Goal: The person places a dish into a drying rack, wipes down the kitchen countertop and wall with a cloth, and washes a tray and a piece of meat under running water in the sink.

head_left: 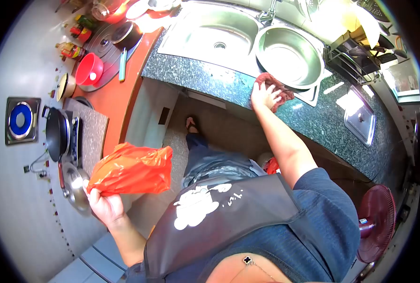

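Note:
My left hand [104,203] is closed around the neck of an orange plastic bag [132,169], held out at waist height beside the stove. My right hand [265,94] reaches forward and presses a reddish cloth [281,89] flat on the speckled dark granite countertop [219,82], just in front of a large steel bowl [289,55] that sits in the right half of the sink. The left sink basin [214,30] lies open beyond. I wear a dark apron over a blue top.
A black pan [57,133] sits on a stove at left, with a steel lid [76,186] near it. A red bowl [89,69], bottles and a dark pot stand on the orange counter. A dish rack [361,56] is at right; a red fan [376,221] stands on the floor.

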Motion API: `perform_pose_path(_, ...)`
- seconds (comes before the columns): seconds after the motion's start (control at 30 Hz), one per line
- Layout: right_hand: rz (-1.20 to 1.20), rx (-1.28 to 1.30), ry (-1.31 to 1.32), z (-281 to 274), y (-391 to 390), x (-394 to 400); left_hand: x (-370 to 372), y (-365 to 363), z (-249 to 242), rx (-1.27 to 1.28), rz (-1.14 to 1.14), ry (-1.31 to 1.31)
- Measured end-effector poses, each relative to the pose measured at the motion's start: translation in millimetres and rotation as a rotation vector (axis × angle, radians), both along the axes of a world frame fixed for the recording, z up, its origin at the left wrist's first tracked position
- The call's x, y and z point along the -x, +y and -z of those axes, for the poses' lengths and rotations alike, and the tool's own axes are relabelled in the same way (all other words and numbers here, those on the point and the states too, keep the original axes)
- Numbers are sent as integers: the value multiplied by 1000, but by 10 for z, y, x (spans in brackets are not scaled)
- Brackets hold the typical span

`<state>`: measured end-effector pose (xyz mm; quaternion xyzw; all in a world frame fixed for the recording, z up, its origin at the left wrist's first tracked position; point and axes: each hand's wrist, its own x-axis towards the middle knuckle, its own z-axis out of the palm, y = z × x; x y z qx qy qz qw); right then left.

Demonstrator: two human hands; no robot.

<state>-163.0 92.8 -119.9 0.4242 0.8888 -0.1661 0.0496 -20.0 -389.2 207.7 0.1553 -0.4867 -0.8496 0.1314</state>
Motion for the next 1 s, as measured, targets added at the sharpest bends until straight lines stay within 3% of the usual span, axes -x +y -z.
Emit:
perform_pose_path(0.03, -12, -37, -25, 8, -157, 192, 240, 77, -48, -7, -4, -23)
perform_pose_path(0.13, -356, -103, 47, -83, -784, 764, 1004, -68, -9, -36, 109, 24)
perform_pose_path(0.2, -447, -43, 106, -122, -1285, 1292, 1541, -291, 49, -133, 298, 90)
perform_pose_path(0.33, -739, 5, 74, -155, -2155, 2567, 2482, -447, -37, -91, 390, 82)
perform_pose_path(0.4, -791, 70, 95, -159, -2518, 3081, 2901, -273, -186, -19, 287, -40)
perform_pose_path(0.5, -807, 83, 96, -271, -2732, 3364, 3436, -300, -154, -97, 480, -4)
perform_pose_path(0.6, -891, 42, 285, -120, -2422, 3085, 3869, -225, -83, -206, 547, 16)
perform_pose_path(0.63, -857, 40, 383, -160, -2253, 2858, 3984, -132, -87, -189, 496, -14)
perform_pose_path(0.7, -789, -18, 430, -226, -1800, 2356, 4228, -126, 49, -200, 611, 2)
perform_pose_path(1.0, -456, -171, 130, -392, -252, 56, 4720, 961, 200, -210, 991, -30)
